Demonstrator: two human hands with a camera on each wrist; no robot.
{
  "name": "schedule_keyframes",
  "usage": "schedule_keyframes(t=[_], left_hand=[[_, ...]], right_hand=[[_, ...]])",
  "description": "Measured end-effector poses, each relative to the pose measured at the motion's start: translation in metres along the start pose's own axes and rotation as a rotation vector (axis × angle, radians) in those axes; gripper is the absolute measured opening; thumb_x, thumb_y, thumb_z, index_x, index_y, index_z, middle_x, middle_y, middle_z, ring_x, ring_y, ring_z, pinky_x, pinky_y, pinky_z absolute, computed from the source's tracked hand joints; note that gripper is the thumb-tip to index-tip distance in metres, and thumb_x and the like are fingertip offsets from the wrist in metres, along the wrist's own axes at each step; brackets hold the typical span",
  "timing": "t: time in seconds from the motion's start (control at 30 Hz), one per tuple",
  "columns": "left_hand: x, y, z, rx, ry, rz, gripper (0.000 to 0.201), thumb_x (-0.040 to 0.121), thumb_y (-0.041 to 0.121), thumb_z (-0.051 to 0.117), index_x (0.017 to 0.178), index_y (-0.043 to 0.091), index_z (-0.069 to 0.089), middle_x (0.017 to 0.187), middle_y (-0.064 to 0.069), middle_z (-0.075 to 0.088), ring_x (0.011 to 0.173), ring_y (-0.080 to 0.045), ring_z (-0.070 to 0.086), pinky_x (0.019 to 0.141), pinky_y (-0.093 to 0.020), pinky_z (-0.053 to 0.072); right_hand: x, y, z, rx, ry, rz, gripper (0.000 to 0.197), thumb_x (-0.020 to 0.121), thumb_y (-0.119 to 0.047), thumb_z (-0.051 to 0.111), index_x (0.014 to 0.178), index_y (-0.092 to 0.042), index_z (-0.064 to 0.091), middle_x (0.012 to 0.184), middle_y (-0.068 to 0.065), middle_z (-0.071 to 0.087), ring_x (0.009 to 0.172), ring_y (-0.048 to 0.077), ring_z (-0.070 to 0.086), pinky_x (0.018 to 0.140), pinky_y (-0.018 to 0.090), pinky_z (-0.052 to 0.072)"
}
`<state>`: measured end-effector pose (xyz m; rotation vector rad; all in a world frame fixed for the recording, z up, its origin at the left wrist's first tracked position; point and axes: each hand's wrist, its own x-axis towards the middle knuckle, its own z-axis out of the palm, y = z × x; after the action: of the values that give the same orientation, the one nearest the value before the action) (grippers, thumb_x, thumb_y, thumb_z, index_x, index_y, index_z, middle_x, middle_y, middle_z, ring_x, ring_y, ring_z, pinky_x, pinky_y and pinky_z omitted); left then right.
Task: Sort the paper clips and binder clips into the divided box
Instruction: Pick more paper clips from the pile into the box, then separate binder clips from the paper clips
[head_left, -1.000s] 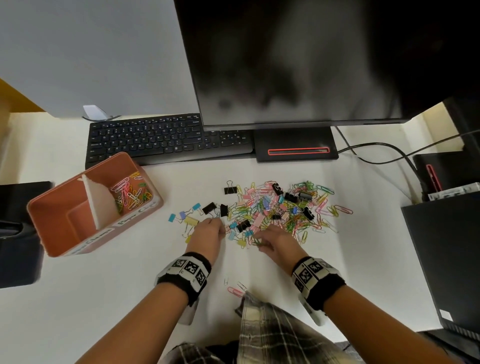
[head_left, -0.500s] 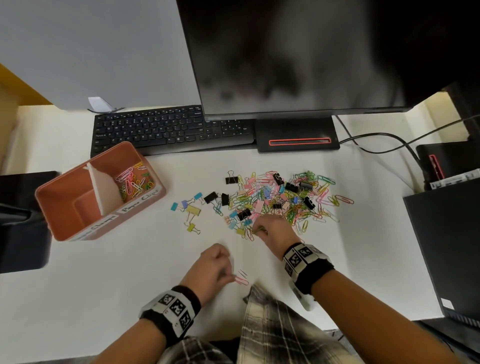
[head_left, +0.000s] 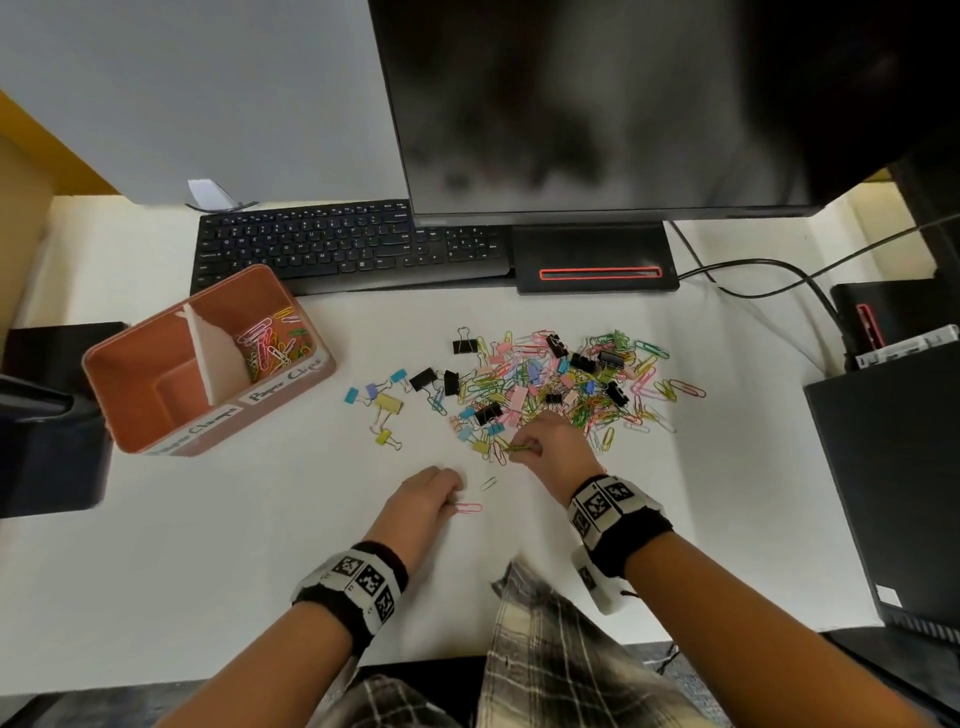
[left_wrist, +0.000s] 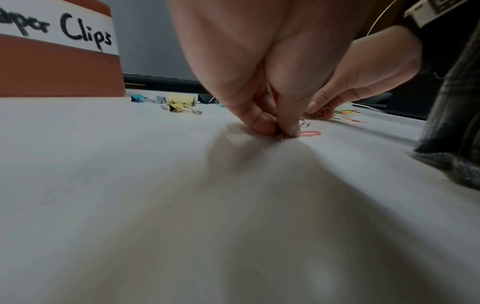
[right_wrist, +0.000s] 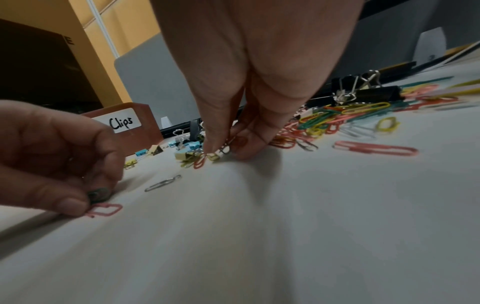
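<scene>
A heap of coloured paper clips and binder clips lies mid-desk. My right hand is at its near edge, fingertips pinching a yellow-green paper clip against the desk. My left hand is closer to me, with green paper clips tucked in its curled fingers. Its thumb and forefinger pinch down at the end of a pink paper clip that lies flat. The orange divided box stands at the left, and its right compartment holds paper clips.
Loose binder clips lie between the box and the heap, and a silver paper clip lies between my hands. A keyboard and monitor base are behind. A black case is at the right and a dark object at the left.
My left hand has pulled back from the heap's left edge toward me, to the pink paper clip. My right hand has stayed at the heap's near edge.
</scene>
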<state>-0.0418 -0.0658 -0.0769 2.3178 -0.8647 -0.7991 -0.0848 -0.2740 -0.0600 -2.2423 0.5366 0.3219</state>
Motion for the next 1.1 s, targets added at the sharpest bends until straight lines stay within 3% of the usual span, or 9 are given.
schedule_keyframes(t=[0.17,0.3,0.4,0.5,0.67,0.77,0.87,1.0,1.1], left_hand=[[0.002,-0.009,-0.007,0.002,0.021,-0.025,0.007,0.082,0.006,0.063,0.089,0.006,0.064,0.088,-0.008,0.062,0.085,-0.024,0.055,0.079,-0.032,0.044],[0.0,-0.01,-0.008,0.099,0.034,-0.017,0.005,0.081,0.006,0.064,0.086,0.006,0.064,0.083,-0.011,0.062,0.082,-0.027,0.054,0.076,-0.03,0.041],[-0.001,-0.007,-0.007,0.193,0.01,0.011,0.006,0.085,0.005,0.057,0.089,0.007,0.062,0.089,-0.012,0.059,0.085,-0.029,0.053,0.075,-0.029,0.038],[-0.002,-0.009,-0.007,0.243,0.019,0.043,0.012,0.084,0.001,0.055,0.09,0.01,0.059,0.093,-0.011,0.056,0.084,-0.028,0.053,0.074,-0.034,0.047],[-0.001,-0.006,-0.01,0.194,0.024,0.008,0.008,0.081,0.0,0.06,0.083,0.008,0.061,0.085,-0.01,0.058,0.075,-0.028,0.056,0.067,-0.033,0.048],[-0.002,0.002,-0.029,-0.011,0.126,-0.076,0.006,0.089,0.009,0.054,0.086,0.007,0.058,0.085,-0.004,0.056,0.079,-0.018,0.05,0.068,-0.017,0.037],[-0.007,0.004,-0.074,-0.134,0.34,-0.152,0.004,0.087,0.012,0.058,0.084,0.013,0.059,0.081,0.001,0.058,0.071,-0.007,0.051,0.064,-0.006,0.036],[-0.005,-0.009,-0.154,-0.195,0.55,-0.236,0.007,0.083,0.014,0.065,0.08,0.014,0.059,0.077,0.002,0.062,0.069,-0.005,0.055,0.064,-0.014,0.041],[0.004,-0.022,-0.197,-0.194,0.643,-0.329,0.007,0.081,0.012,0.067,0.083,0.01,0.061,0.071,0.007,0.059,0.065,0.0,0.052,0.055,-0.003,0.038]], right_hand=[[0.001,-0.017,0.014,-0.078,-0.05,-0.029,0.011,0.079,-0.006,0.066,0.089,-0.001,0.063,0.113,0.011,0.053,0.087,0.019,0.052,0.082,0.025,0.043],[0.012,-0.028,0.012,-0.182,-0.159,0.046,0.014,0.086,-0.006,0.059,0.098,-0.002,0.063,0.109,0.014,0.061,0.1,0.028,0.057,0.089,0.032,0.046],[0.012,-0.028,0.011,-0.155,-0.128,0.091,0.009,0.084,-0.007,0.06,0.093,-0.007,0.062,0.095,0.01,0.066,0.089,0.025,0.06,0.085,0.034,0.051],[0.007,-0.027,0.013,-0.119,-0.079,0.094,0.015,0.084,-0.008,0.062,0.099,-0.009,0.061,0.086,0.001,0.058,0.084,0.021,0.056,0.083,0.03,0.049],[0.006,-0.032,0.008,-0.221,-0.131,0.046,0.017,0.087,-0.011,0.056,0.097,-0.005,0.068,0.103,0.012,0.068,0.096,0.027,0.062,0.087,0.033,0.051],[0.003,-0.032,0.003,-0.207,-0.118,0.017,0.016,0.086,-0.009,0.055,0.09,-0.003,0.069,0.098,0.01,0.067,0.088,0.023,0.062,0.083,0.032,0.051],[0.002,-0.048,-0.006,-0.14,-0.067,-0.03,0.012,0.086,-0.012,0.057,0.091,-0.012,0.068,0.082,-0.004,0.057,0.069,0.005,0.051,0.072,0.024,0.043],[0.02,-0.122,-0.013,-0.073,-0.03,-0.263,0.012,0.087,-0.016,0.059,0.094,-0.013,0.068,0.092,0.001,0.064,0.082,0.012,0.056,0.078,0.023,0.045],[0.052,-0.186,0.0,-0.03,-0.014,-0.374,0.01,0.086,-0.017,0.06,0.093,-0.014,0.067,0.094,0.003,0.062,0.081,0.013,0.055,0.076,0.022,0.043]])
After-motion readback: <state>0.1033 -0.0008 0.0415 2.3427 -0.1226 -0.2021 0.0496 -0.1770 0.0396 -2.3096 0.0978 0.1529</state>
